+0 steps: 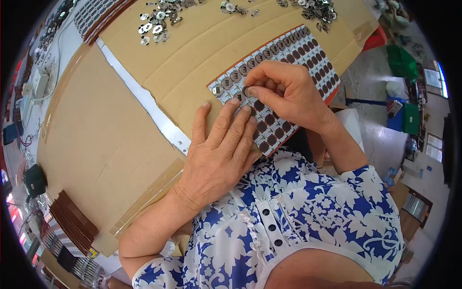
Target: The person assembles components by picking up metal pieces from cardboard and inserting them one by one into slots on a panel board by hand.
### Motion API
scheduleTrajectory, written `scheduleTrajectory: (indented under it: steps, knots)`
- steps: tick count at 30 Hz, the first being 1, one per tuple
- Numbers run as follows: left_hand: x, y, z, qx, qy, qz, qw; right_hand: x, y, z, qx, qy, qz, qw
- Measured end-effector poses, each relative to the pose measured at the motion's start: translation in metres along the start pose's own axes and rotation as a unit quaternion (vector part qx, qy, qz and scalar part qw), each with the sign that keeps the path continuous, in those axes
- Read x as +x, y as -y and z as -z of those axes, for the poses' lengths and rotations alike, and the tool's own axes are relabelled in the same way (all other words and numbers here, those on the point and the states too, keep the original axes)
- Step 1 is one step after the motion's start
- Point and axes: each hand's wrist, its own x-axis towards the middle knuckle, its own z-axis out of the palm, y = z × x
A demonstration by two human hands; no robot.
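A panel [317, 50] with rows of dark round spots on a white printed face lies slanted on the cardboard in front of me. Along its far-left edge, metal discs [234, 76] sit over the spots in a row. My right hand [291, 94] is closed in a pinch over the panel, thumb and forefinger on a small round metal disc [246, 91]. My left hand [219, 139] lies palm down with its fingers stretched out and slightly apart. Its fingertips touch the panel's near-left part, one beside another disc, and the rest of the hand is over the cardboard.
Loose metal pieces lie in piles [159, 24] at the far left and far right [317, 12] of the cardboard [183, 53]. A stack of panels [98, 19] stands at the far left corner, another brown stack [72, 221] at the near left. Green bins [402, 62] stand right.
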Motion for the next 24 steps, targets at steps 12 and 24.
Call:
scheduleTrajectory:
  steps: [12,24]
  knots:
    - [0.003,-0.006,0.007,0.000,0.012,0.017,1.000,-0.011,-0.012,-0.019,-0.100,-0.115,0.138,0.979]
    - [0.004,0.004,0.004,-0.011,-0.020,0.001,1.000,0.100,-0.062,0.061,-0.280,-0.210,0.129,0.928]
